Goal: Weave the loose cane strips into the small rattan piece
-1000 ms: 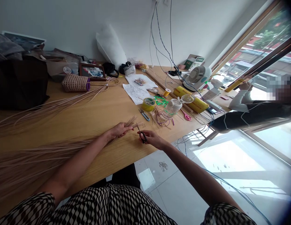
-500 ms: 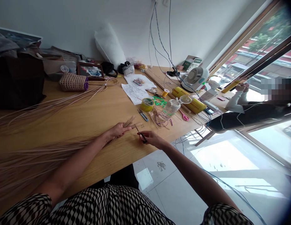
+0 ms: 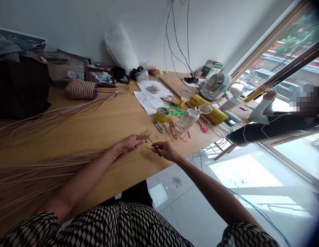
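My left hand [image 3: 130, 142] is closed round a bundle of thin tan strands [image 3: 144, 133], whose short ends fan out past my fingers. Their long lengths trail back over the table under my left forearm. In my right hand [image 3: 165, 151] is a slim dark-handled tool, apparently scissors [image 3: 157, 150], its tip pointing up and left at the strand ends. Whether the tip touches the strands I cannot tell. A few small cut bits [image 3: 156, 137] lie on the wood just beyond. Blue-handled thread snips [image 3: 158, 126] rest past both hands.
Beyond the snips are a roll of yellow tape [image 3: 162, 115], a clear jar [image 3: 189, 117], pink scissors [image 3: 203, 127] and loose strand scraps [image 3: 175, 128]. A woven basket [image 3: 81, 90] stands at the back left. A fan [image 3: 215, 84] sits at the right. Another person [image 3: 262, 108] sits at the far right.
The strand ends past my left hand are spread wider. My right hand has turned slightly, and the dark tool shows more of its length. My left hand has barely moved.
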A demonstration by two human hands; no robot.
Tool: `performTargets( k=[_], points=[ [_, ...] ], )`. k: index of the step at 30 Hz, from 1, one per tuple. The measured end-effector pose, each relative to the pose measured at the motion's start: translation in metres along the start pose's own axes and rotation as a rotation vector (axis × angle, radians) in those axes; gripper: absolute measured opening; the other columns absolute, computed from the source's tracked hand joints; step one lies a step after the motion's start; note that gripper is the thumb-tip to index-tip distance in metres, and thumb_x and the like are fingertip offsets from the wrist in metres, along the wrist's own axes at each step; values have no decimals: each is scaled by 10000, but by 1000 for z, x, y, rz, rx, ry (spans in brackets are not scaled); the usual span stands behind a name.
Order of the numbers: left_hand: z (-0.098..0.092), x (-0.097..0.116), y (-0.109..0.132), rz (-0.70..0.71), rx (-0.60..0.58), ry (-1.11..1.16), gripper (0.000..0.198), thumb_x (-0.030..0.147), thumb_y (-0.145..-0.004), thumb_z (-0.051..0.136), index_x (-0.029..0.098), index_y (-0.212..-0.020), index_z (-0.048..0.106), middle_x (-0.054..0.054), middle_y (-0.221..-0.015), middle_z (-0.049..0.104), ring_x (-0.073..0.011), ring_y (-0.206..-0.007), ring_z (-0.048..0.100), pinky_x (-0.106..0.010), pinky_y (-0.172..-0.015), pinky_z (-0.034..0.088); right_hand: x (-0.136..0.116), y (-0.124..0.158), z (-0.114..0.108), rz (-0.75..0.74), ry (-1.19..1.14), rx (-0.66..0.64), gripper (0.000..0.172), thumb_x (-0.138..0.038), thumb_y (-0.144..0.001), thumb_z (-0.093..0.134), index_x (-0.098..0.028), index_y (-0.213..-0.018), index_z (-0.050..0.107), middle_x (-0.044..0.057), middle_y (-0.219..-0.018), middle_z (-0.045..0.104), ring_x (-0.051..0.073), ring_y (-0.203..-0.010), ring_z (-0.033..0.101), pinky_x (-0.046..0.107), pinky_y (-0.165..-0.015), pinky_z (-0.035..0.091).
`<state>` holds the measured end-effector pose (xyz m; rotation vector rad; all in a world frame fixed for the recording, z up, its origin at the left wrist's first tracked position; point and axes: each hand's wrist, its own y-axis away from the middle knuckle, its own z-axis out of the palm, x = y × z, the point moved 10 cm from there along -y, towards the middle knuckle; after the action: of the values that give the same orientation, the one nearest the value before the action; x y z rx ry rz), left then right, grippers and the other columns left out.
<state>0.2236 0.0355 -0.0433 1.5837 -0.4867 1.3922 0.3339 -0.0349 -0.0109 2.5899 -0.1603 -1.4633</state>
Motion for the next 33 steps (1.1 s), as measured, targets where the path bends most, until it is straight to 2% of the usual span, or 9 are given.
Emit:
performTargets(
  k=[3, 8, 14, 16, 20, 27, 33],
  points=[
    [1, 1, 0, 1, -16, 3, 463, 467, -727, 638, 139, -1050, 598, 101, -463, 300, -24, -346, 185, -178, -354, 93, 1, 1, -2, -9, 26, 21, 409, -483, -718, 611, -113, -882, 665, -45, -540, 448, 59, -486, 312, 205, -449, 247],
    [4, 4, 3, 4, -22, -82, 495, 502, -705, 644, 133, -1032, 611, 97, -458, 304, -29, -345, 205, -180, -351, 107, -11, 1, 2, -26, 71, -70, 393, -438, -748, 588, -109, -952, 654, -12, -611, 528, 67, -513, 371, 198, -464, 286],
    [4, 5, 5, -22, -15, -121, 502, 516, -696, 642, 124, -1008, 612, 97, -469, 301, -28, -351, 201, -183, -354, 107, -9, 2, -3, -76, 122, -19, 348, -443, -769, 560, -113, -805, 663, -29, -563, 461, 62, -508, 321, 200, -458, 252],
    [5, 4, 5, -35, -21, -126, 511, 517, -695, 640, 123, -1019, 613, 97, -470, 298, -28, -352, 200, -184, -356, 102, -6, 3, -4, -83, 122, -8, 334, -428, -769, 564, -115, -828, 663, -29, -570, 472, 63, -510, 327, 200, -465, 259],
    [7, 2, 2, -41, -48, -133, 522, 519, -683, 650, 125, -1024, 617, 96, -473, 301, -29, -355, 203, -187, -361, 105, -5, 2, 1, -67, 125, -68, 336, -395, -765, 573, -120, -941, 648, -27, -593, 499, 70, -512, 364, 204, -472, 279],
    [6, 2, 3, -49, -55, -110, 494, 499, -695, 642, 119, -1009, 612, 99, -470, 284, -29, -364, 190, -188, -364, 103, -4, 4, -3, -90, 145, -3, 306, -408, -777, 562, -119, -810, 658, -39, -567, 445, 62, -513, 316, 203, -472, 262],
    [11, 4, 5, -48, -79, -135, 521, 516, -687, 649, 117, -1019, 610, 98, -467, 294, -32, -368, 200, -184, -362, 113, -6, 3, 3, -79, 157, -71, 341, -394, -778, 559, -117, -959, 642, -18, -609, 520, 75, -519, 395, 204, -478, 296]
  ],
)
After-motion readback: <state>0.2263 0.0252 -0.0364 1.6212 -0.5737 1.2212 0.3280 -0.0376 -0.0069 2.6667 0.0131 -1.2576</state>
